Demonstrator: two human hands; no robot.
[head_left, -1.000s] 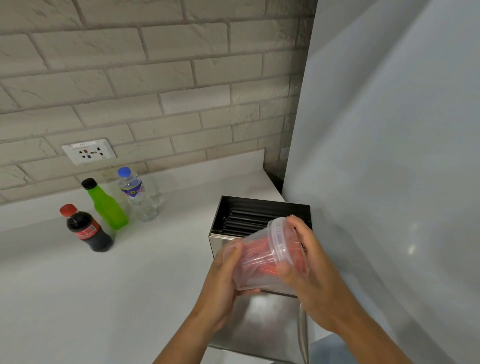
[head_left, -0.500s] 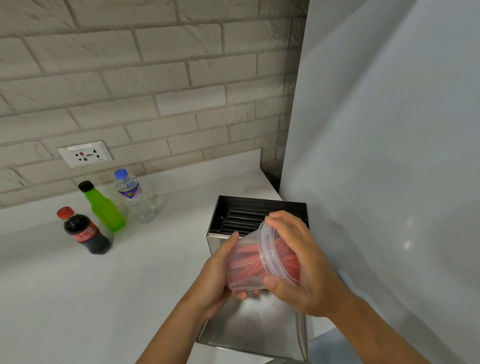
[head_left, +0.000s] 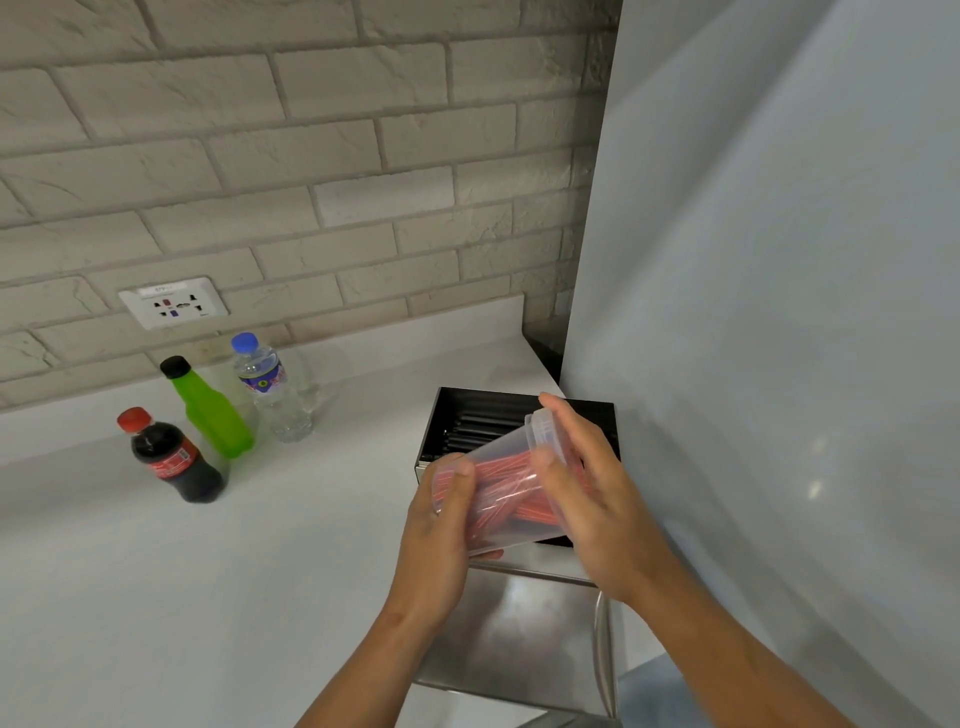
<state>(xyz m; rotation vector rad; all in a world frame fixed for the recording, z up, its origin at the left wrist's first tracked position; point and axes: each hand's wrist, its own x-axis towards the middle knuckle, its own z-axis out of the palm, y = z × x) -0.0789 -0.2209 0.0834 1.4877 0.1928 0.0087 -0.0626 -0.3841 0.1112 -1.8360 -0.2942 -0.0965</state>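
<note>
A clear plastic tub (head_left: 506, 486) holding red straws lies tilted on its side, its mouth toward the far right. My left hand (head_left: 441, 525) grips the tub's base end from below. My right hand (head_left: 582, 483) covers the tub's rim, fingers spread over its opening and thumb on its near side. Both hands hold it above a stainless steel box (head_left: 519, 618) whose open back compartment (head_left: 467, 421) contains dark straws.
On the white counter (head_left: 208, 597) at the left stand a cola bottle (head_left: 171, 457), a green bottle (head_left: 210, 410) and a water bottle (head_left: 270, 389). A wall socket (head_left: 174, 306) sits on the brick wall. A large pale grey panel (head_left: 779, 312) rises along the right.
The tub has tipped further, its mouth swinging up and to the right over the steel box. My right hand shifted from the tub's side onto its rim.
</note>
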